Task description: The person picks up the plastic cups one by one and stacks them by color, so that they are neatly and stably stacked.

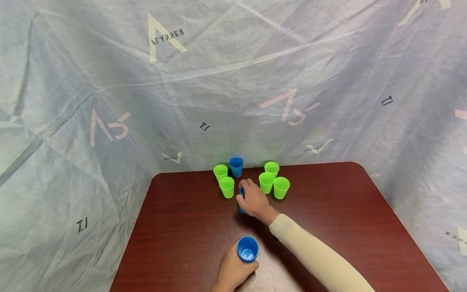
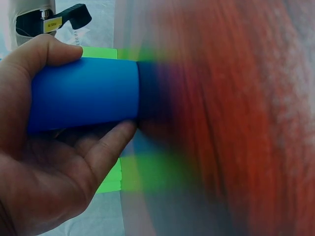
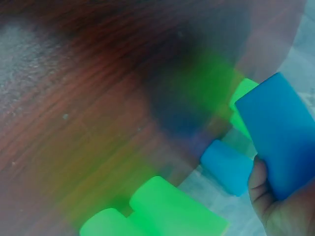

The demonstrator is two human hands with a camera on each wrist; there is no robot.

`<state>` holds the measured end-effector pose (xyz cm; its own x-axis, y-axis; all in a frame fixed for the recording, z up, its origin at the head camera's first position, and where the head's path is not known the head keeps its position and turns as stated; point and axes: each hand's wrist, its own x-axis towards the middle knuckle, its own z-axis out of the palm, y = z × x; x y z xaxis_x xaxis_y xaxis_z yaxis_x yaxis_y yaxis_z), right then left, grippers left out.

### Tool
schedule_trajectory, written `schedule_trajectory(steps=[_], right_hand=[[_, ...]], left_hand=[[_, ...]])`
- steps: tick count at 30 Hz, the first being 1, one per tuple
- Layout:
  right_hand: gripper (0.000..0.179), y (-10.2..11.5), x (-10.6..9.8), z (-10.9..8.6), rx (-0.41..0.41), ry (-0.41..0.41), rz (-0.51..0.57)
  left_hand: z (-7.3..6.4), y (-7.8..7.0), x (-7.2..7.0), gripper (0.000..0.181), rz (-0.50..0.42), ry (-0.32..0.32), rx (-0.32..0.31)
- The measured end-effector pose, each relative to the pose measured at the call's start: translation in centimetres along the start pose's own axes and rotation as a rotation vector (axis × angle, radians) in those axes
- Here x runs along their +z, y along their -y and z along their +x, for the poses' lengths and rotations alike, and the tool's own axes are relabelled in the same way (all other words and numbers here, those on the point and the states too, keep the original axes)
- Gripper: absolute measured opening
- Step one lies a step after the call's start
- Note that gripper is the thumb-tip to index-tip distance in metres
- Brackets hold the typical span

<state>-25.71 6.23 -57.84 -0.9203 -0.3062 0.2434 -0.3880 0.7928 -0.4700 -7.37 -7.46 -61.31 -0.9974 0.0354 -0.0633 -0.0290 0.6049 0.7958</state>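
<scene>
From the left on the counter (image 1: 182, 239), we see two green cups (image 1: 227, 187) standing close together, then, nearer us, the left grip (image 1: 233, 267) wrapped round a blue cup (image 1: 248, 248). At the back, a rear blue cup (image 1: 236, 167) stands near the cloth backdrop (image 1: 226, 89), and in front of it we find the right grip (image 1: 253, 198) grasping another blue cup (image 3: 280, 132), mostly hidden in the head view. Farther right, we see three green cups (image 1: 266, 183) grouped close together.

Here's a cloth-walled booth (image 1: 54, 170)!
Grey cloth (image 1: 233, 89), dotted with logos (image 1: 151, 30), hangs on three sides around a red-brown table (image 1: 178, 239).
</scene>
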Motion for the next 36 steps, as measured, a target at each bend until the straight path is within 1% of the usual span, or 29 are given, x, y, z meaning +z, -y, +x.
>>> schedule_trajectory(steps=[3,6,11,13,16,19,23,26,29,36], right_hand=[[0.017,0.4,-0.5,0.1,0.007,-0.006,0.031],[0.015,0.9,-1.1,0.1,-0.002,0.022,0.048],[0.013,1.5,-2.2,-0.2,-0.063,0.078,0.051],[0.013,1.7,-2.5,-0.2,-0.079,0.079,0.054],[0.013,2.0,-3.0,-0.4,-0.098,0.071,0.082],[0.012,2.5,-3.7,-0.6,-0.113,0.079,0.113],[0.014,3.1,-4.3,-1.1,-0.176,0.092,0.135],[0.017,3.5,-4.4,-1.5,-0.227,0.081,0.158],[0.018,3.8,-4.7,-2.0,-0.249,0.061,0.172],[0.018,5.0,-5.7,-3.1,-0.306,0.024,0.228]], left_hand=[[0.0,0.0,-0.1,0.056,0.0,0.003,0.002],[0.0,0.0,-0.2,0.057,0.001,0.013,0.005],[-0.1,0.0,-0.2,0.059,0.004,0.011,0.014],[0.0,0.0,-0.1,0.06,0.011,0.005,0.017],[0.0,-0.1,-0.1,0.06,0.022,0.002,0.018],[0.0,-0.1,0.0,0.062,0.025,0.003,0.014],[0.0,-0.1,-0.1,0.064,0.02,0.02,0.006],[0.1,0.0,-0.2,0.063,0.018,0.029,0.002],[0.1,0.1,-0.2,0.061,0.022,0.035,0.006],[0.1,-0.1,-0.1,0.059,0.034,0.02,0.009]])
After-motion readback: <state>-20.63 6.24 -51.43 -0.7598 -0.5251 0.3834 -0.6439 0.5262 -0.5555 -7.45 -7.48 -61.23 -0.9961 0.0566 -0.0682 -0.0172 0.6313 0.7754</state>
